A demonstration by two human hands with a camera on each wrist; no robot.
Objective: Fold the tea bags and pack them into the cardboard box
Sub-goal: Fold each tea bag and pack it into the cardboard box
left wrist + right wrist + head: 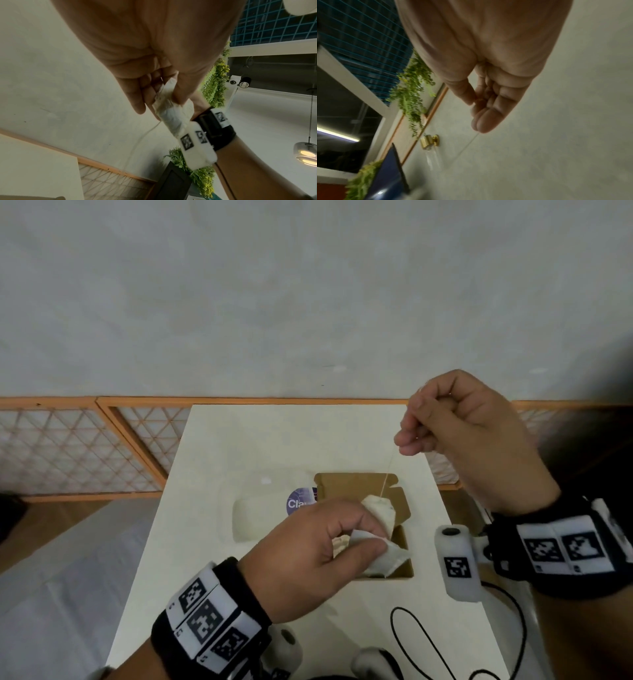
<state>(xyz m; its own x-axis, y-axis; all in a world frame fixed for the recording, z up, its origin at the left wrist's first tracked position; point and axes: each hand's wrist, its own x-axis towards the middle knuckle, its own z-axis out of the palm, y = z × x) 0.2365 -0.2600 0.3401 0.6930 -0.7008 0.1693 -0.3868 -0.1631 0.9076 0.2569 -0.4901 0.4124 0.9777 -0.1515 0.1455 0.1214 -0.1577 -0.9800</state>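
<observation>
- Tea bag (383,549): held over the open cardboard box (363,491) on the counter (239,440); judged light, soft, tear-prone paper.
- Left hand (308,556): fingers clamped on the bag's body.
- Right hand (462,433): fingers pinched together on the string (388,470), drawn taut.
- Best hold, by judgement: bag's edges; pull the string gently.
</observation>
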